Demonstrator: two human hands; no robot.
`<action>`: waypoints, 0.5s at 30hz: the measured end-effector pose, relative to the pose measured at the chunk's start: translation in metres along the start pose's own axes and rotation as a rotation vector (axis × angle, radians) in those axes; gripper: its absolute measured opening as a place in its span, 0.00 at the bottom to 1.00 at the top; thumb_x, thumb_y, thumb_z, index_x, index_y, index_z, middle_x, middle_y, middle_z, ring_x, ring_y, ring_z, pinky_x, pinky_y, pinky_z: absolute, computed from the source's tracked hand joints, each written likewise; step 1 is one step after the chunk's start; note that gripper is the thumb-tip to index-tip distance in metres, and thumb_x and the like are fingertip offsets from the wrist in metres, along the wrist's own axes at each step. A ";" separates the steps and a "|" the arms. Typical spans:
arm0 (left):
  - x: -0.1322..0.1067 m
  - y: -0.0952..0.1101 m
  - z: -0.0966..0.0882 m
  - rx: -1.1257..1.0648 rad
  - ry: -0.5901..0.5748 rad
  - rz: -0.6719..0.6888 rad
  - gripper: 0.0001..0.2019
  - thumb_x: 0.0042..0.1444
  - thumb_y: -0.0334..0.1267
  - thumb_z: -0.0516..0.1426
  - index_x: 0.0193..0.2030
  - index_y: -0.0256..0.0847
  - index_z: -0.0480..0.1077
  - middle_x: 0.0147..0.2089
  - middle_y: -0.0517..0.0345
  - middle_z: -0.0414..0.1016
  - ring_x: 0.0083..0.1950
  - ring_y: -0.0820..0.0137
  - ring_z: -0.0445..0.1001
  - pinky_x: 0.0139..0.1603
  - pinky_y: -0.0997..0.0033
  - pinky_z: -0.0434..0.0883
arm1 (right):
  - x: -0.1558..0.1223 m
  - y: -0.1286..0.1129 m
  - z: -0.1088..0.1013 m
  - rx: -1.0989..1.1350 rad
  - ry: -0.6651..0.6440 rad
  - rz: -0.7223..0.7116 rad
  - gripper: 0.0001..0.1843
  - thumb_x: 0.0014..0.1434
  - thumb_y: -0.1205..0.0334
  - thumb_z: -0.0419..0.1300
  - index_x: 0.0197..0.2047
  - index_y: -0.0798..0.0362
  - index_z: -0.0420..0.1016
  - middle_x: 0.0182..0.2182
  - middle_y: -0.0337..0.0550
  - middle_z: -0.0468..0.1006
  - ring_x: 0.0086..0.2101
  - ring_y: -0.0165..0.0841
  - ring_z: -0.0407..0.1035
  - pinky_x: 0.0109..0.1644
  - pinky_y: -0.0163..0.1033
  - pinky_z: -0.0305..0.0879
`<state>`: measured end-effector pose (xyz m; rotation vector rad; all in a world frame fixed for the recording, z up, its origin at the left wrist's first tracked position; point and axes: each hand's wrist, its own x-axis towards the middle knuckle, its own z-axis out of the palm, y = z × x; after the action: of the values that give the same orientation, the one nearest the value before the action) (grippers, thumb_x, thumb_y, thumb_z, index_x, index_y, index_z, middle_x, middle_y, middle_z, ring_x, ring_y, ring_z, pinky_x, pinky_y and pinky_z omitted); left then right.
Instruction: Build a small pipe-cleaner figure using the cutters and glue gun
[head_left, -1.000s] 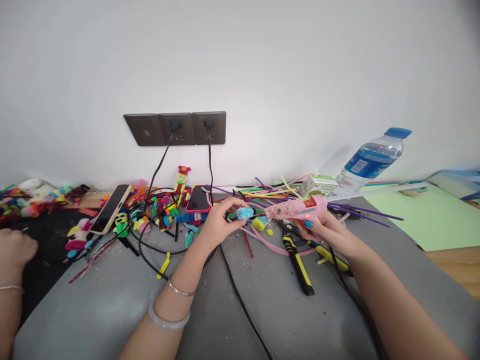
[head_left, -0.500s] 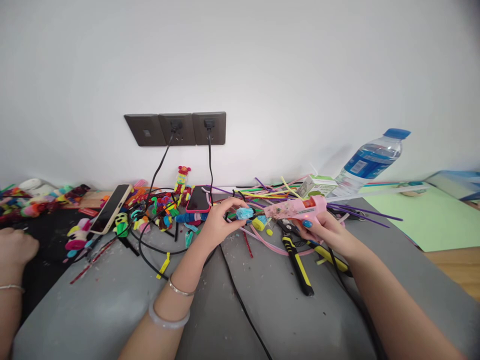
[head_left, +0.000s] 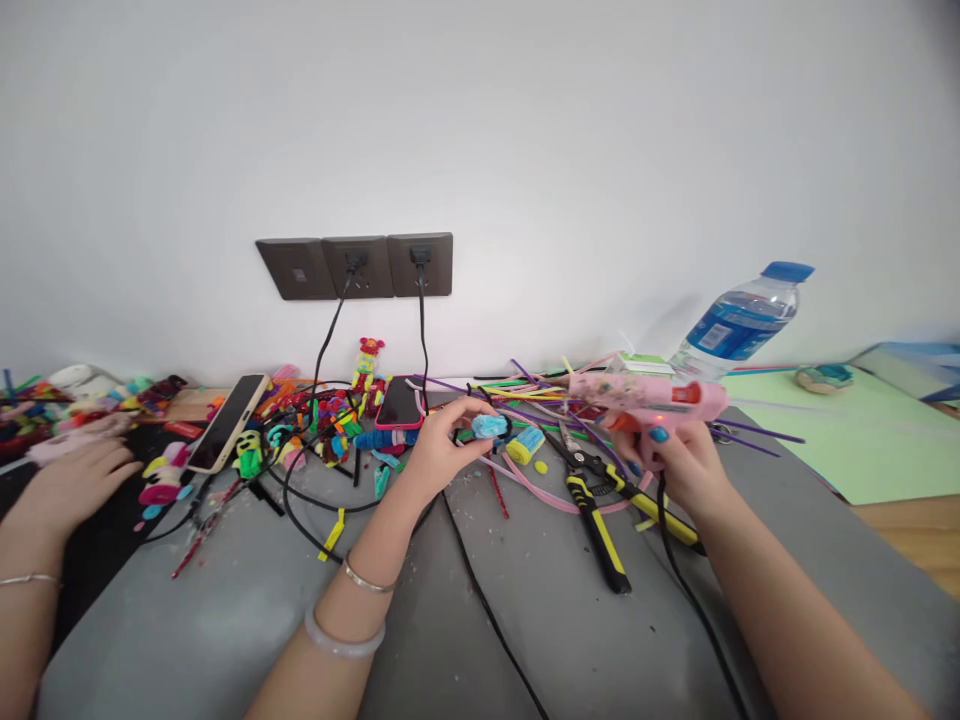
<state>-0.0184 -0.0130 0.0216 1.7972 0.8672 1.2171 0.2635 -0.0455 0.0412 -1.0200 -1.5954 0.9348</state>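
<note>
My left hand (head_left: pixel 439 450) pinches a small blue fuzzy piece (head_left: pixel 489 427) between thumb and fingers, just above the grey mat (head_left: pixel 525 610). My right hand (head_left: pixel 679 462) grips a pink glue gun (head_left: pixel 645 398) by its handle, a finger on the trigger. The gun's nozzle points left and sits well to the right of the blue piece. A black cord hangs from the gun over my right wrist. A blue and yellow fuzzy roll (head_left: pixel 526 445) lies between my hands.
Yellow-handled pliers (head_left: pixel 596 515) and loose pipe cleaners (head_left: pixel 525 390) lie by my right hand. Two phones (head_left: pixel 227 421) (head_left: pixel 398 402), small colourful figures (head_left: pixel 330 415) and black cables sit at the left. A water bottle (head_left: pixel 739 320) stands far right. Another person's hand (head_left: pixel 71 478) rests at the left.
My right hand has lifted the glue gun up and to the right, away from the blue piece. The other person's hand has moved right and opened flat. My left hand has stayed put.
</note>
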 end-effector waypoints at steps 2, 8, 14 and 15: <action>0.001 0.002 0.001 -0.023 -0.002 -0.004 0.13 0.49 0.28 0.60 0.43 0.41 0.72 0.43 0.54 0.77 0.46 0.65 0.76 0.48 0.68 0.72 | 0.001 0.000 -0.002 0.065 0.048 -0.028 0.31 0.61 0.37 0.54 0.17 0.51 0.56 0.15 0.40 0.61 0.20 0.29 0.54 0.25 0.39 0.47; 0.002 0.004 0.004 -0.093 -0.013 -0.018 0.11 0.49 0.29 0.59 0.41 0.40 0.71 0.41 0.54 0.76 0.43 0.67 0.76 0.47 0.69 0.72 | -0.006 -0.009 -0.011 0.200 0.263 0.085 0.24 0.59 0.37 0.56 0.26 0.48 0.60 0.15 0.36 0.59 0.19 0.29 0.52 0.25 0.40 0.42; 0.002 0.004 0.006 -0.112 0.010 -0.034 0.11 0.49 0.32 0.61 0.40 0.40 0.70 0.40 0.55 0.75 0.44 0.68 0.75 0.47 0.69 0.72 | -0.046 -0.021 -0.050 0.110 0.438 0.228 0.17 0.59 0.46 0.60 0.30 0.47 0.60 0.19 0.33 0.53 0.18 0.27 0.48 0.24 0.42 0.43; 0.002 0.004 0.006 -0.116 0.009 -0.034 0.11 0.49 0.32 0.61 0.40 0.40 0.70 0.40 0.55 0.75 0.44 0.68 0.75 0.48 0.69 0.72 | -0.057 -0.022 -0.060 0.013 0.416 0.263 0.16 0.59 0.45 0.59 0.31 0.47 0.61 0.20 0.34 0.55 0.18 0.28 0.50 0.22 0.43 0.44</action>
<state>-0.0116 -0.0144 0.0246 1.6788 0.8123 1.2297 0.3272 -0.1003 0.0561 -1.3392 -1.1269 0.8352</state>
